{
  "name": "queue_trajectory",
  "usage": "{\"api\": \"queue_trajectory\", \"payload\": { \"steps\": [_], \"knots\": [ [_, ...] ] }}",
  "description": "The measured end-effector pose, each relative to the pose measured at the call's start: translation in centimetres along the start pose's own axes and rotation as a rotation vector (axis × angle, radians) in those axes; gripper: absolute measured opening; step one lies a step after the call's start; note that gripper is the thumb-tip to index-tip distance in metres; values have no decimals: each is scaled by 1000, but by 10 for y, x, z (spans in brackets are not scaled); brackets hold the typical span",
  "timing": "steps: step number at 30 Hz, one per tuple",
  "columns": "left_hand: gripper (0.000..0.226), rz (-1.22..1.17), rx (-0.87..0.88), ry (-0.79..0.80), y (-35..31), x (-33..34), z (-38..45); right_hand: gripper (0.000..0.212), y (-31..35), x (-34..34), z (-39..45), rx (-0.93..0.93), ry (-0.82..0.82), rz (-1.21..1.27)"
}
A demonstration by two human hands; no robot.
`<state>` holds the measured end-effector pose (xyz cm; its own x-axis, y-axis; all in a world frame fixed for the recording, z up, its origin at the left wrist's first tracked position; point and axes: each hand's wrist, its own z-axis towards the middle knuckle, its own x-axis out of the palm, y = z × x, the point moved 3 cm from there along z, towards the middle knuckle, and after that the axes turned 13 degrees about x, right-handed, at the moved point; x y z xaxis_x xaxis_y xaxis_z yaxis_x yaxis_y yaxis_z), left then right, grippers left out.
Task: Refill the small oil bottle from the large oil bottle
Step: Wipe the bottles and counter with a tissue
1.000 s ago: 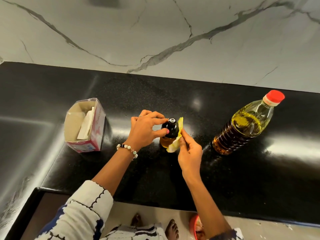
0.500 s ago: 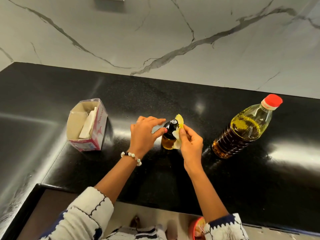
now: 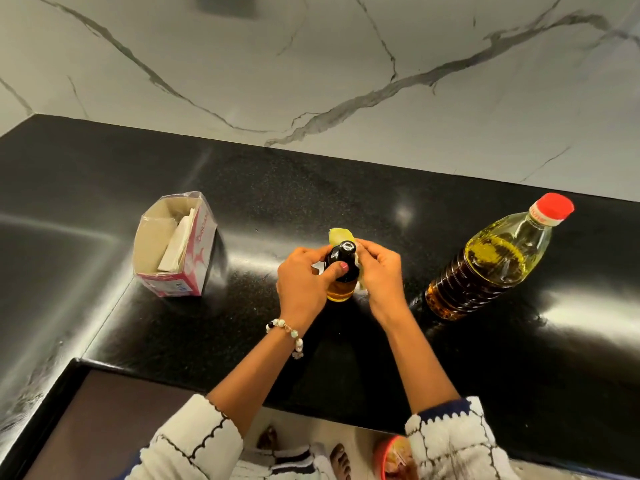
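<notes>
The small oil bottle, dark-topped with amber oil at its base, stands upright on the black counter. My left hand grips its left side, thumb across the dark neck. My right hand presses a yellowish, oil-stained tissue against the bottle's right side; most of the tissue is hidden behind the bottle and fingers. The large oil bottle, clear plastic with a red cap and yellow-brown oil, stands to the right, untouched.
An open pink-and-white tissue box sits on the counter to the left. A marble wall rises behind. The counter's front edge runs below my forearms, and a red-rimmed container shows on the floor.
My hands have closed in tighter around the small bottle, and the tissue has shifted up and round behind its top. The large bottle and the box have not moved.
</notes>
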<state>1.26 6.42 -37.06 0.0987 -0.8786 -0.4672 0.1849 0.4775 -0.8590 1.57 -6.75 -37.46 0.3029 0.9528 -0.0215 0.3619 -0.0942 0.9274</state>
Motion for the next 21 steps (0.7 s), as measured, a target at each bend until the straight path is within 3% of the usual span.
{"api": "queue_trajectory", "payload": {
  "steps": [3,9,13,19,21],
  "knots": [
    [41,11,-18,-10,6,-1,-3,21,0,-1,4,19,99,-67],
    [44,9,-108,-13,5,-1,-1,23,-12,-15,-23,-109,-12,-2],
    [51,57,-141,41,5,-3,6,20,0,-13,0,-53,0,-195],
    [48,69,-144,52,5,-6,12,19,36,-13,35,-2,403,-505],
    [56,86,-145,60,4,-6,10,18,44,-8,38,5,496,-591]
  ]
}}
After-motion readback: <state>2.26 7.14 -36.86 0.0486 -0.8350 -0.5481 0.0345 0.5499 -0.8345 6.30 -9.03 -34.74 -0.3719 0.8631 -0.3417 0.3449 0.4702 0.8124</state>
